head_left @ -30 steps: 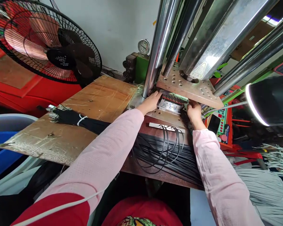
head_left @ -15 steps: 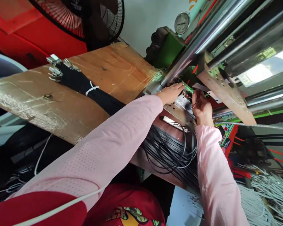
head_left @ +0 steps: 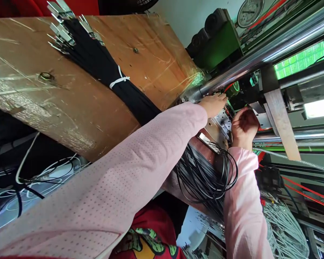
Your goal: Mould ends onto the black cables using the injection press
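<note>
My left hand (head_left: 214,104) rests over the far edge of a metal mould plate (head_left: 216,130), fingers together and pointing away; what its fingertips hold, if anything, is hidden. My right hand (head_left: 245,124) is at the plate's right side with its fingers curled up beside a flat metal piece (head_left: 263,120); its grip is unclear. Black cables (head_left: 202,172) lie in loops in front of the plate, below both hands. A pale metal strip (head_left: 209,142) sits at the plate's near edge.
A wooden board (head_left: 97,122) carries a black cable bundle (head_left: 135,99) with a white tie (head_left: 119,78) and metal connectors. Steel rods (head_left: 259,46) and a metal block (head_left: 283,124) flank the hands. A gauge (head_left: 250,12) stands behind; white cables (head_left: 286,226) hang at lower right.
The view has shifted, bringing the board and cables nearer. The metal block on the rods has moved away to the right of the plate. Both hands remain at the mould plate.
</note>
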`<state>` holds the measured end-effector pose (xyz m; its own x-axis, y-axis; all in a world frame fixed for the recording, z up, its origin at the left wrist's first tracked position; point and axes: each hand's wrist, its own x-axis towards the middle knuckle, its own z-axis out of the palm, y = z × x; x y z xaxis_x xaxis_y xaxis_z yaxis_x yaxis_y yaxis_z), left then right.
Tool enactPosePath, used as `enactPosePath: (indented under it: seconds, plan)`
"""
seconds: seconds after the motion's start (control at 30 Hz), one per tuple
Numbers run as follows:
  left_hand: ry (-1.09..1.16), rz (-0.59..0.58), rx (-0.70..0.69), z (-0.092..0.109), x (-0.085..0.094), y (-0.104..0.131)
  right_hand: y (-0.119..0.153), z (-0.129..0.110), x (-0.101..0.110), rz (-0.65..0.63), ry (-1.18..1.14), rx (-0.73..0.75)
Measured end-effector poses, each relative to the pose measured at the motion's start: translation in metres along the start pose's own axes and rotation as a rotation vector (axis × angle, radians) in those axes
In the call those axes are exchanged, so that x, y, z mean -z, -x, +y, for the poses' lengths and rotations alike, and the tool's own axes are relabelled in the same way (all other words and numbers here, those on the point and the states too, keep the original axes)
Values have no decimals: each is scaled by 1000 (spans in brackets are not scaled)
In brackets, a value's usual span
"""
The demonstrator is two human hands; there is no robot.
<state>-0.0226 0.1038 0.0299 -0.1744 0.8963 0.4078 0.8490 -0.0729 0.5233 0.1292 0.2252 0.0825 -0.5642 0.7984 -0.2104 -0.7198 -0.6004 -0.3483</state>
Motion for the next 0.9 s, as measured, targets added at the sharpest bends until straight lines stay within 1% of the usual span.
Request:
enactPosePath:
  seconds: [0.1,0.17,0.23,0.3,0.37,0.43,0.5,0.53,0.57,0.63,0.7,0.77,0.8,0.83,0.87,0.9]
  plan:
    - [-3,29,-10,-1,-3,-2,0,3,-4,32,-199,-30]
    - [-11,30,-8,-2,-5,-2,0,4,-6,61,-372,-79]
    - [-20,25,-2,-1,-5,-2,0,6,-6,86,-462,-96]
    - [-27,25,0,0,-5,-2,1,7,-3,74,-475,-107]
    - [-28,32,-2,-1,-6,-2,2,9,-1,22,-462,-139]
    - [-27,37,-13,-1,-6,-2,2,11,-1,-36,-360,-163]
    - [-32,36,-23,-2,-6,-1,2,10,-4,-66,-132,-118]
    - [-37,31,-25,-3,-5,0,4,8,-5,-49,38,-83]
    - [-40,25,-23,-3,-4,1,7,5,-6,-5,253,-57]
    - [-44,6,-7,-3,-2,2,20,-6,-6,87,765,-14]
    - [-46,-16,3,-2,-1,3,41,-23,-1,131,1283,49]
    - [-50,-34,7,-1,1,4,68,-43,9,109,1752,182]
    - [-54,-43,7,-1,1,4,82,-53,16,115,1983,253]
    - [-56,-52,8,0,2,4,97,-63,23,134,2208,292]
    - [-55,-59,13,0,3,4,110,-71,31,167,2407,293]
    - [-53,-66,18,1,3,4,123,-77,40,193,2564,243]
